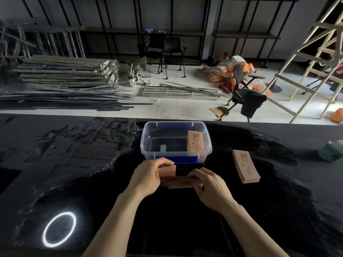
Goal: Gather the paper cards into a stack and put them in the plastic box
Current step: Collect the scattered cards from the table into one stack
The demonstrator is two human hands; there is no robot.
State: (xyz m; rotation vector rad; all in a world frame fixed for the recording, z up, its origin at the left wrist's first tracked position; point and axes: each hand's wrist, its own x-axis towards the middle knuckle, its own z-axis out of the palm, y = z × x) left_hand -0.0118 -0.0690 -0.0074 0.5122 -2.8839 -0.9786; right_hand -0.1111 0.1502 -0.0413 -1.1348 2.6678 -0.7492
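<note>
A clear plastic box (pixel 146 138) with blue handles stands on the black table just beyond my hands. A stack of tan paper cards (pixel 195 144) leans against its right inner wall. My left hand (pixel 148 178) and my right hand (pixel 211 188) both grip a bundle of tan paper cards (pixel 179 182) from either end, low over the table in front of the box. One card sticks up by my left fingers. Another stack of cards (pixel 246 166) lies flat on the table to the right of the box.
The table (pixel 92 164) is covered in dark wrinkled cloth, with a bright ring of light (pixel 59 229) at the near left. A green-white object (pixel 332 151) sits at the right edge. Beyond the table lie planks, office chairs, orange sacks and a wooden ladder.
</note>
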